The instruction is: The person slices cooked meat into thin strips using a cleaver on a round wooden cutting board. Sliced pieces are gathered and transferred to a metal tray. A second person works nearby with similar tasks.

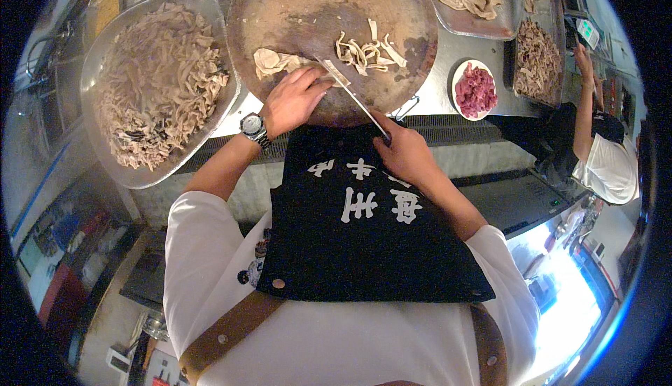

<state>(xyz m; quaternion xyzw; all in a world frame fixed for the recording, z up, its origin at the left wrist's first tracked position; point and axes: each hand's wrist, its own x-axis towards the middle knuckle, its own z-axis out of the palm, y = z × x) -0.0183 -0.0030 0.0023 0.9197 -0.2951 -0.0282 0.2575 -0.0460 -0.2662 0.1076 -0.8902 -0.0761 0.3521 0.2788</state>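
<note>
My right hand is wrapped round the handle of a knife, its blade slanting up and left across the near part of a round wooden chopping board. Under the bent fingers of my left hand lies a pale, flat piece of tripe-like meat, pressed against the board. The blade is right beside those fingertips. Several cut pale strips lie loose to the right of the blade. A watch sits on my left wrist.
At the left stands a large clear tray heaped with sliced cooked meat. Another tray with pale flat pieces is at the upper right, beside one with brown slices. A small bowl holds red meat. Another person stands far right.
</note>
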